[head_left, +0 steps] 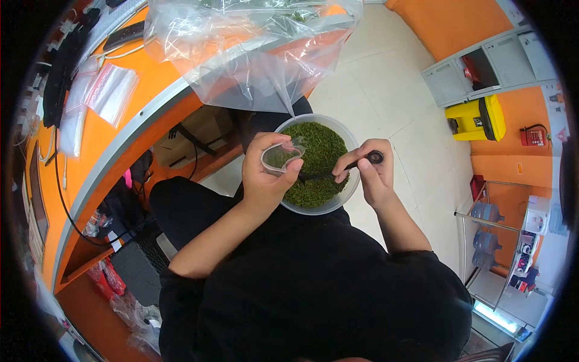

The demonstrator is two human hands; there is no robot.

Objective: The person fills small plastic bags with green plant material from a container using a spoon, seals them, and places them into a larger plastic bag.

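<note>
A round translucent tub (351, 196) full of green, moss-like shreds (319, 142) stands at my lap. Over its left side, my left hand (265, 172) is closed around a small clear plastic bag (278, 158), its mouth spread open. My right hand (375, 175) grips a black spoon (356, 163) by its handle, at the tub's right side. The spoon's round handle end sticks up past my fingers. Its dark shaft slants down-left across the green shreds, toward the bag; whether its tip carries anything cannot be made out.
A large clear plastic bag (253, 54) hangs over the orange desk's (158, 75) edge ahead. Flat zip bags (113, 90) and cables lie on the desk at left. Lockers (446, 84), a yellow bin (476, 119) and a metal rack (491, 222) with water bottles stand at right.
</note>
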